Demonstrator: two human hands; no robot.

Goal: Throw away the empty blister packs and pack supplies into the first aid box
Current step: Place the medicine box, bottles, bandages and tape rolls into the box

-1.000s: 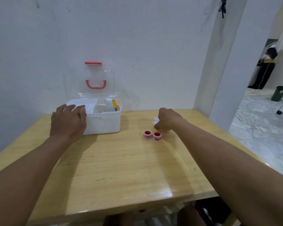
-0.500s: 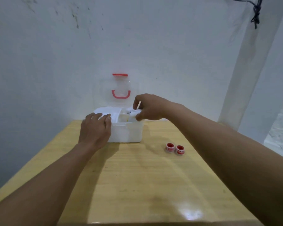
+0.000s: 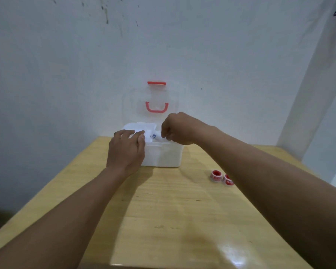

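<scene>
The packing step is in hand: the white box [image 3: 163, 155] stands open at the far edge of the table [image 3: 182, 220], against the wall, with its clear lid [image 3: 156, 100] raised upright. The left hand [image 3: 125, 152] lies flat on the near left corner of the box, fingers loosely spread and holding nothing, and I judge that it only steadies the box. The right hand [image 3: 177, 129] is curled over the right part of the opening, its fingers pinched together above a small white item [image 3: 153, 136] with a blue mark that sits inside; whether the fingers grip this item or have already let it go, I cannot tell, because the hand covers the contact. Two small red-and-white rolls [image 3: 220, 176] lie on the table to the right of the box, just beside each other and well apart from it, the second one partly hidden behind the right forearm. No blister packs are visible here. The next move probably calls for the right hand to open, leave the box and reach to the right for the rolls, one at a time or both together, while the left hand keeps the box from sliding. The rolls are round and may roll away if they are pushed.
</scene>
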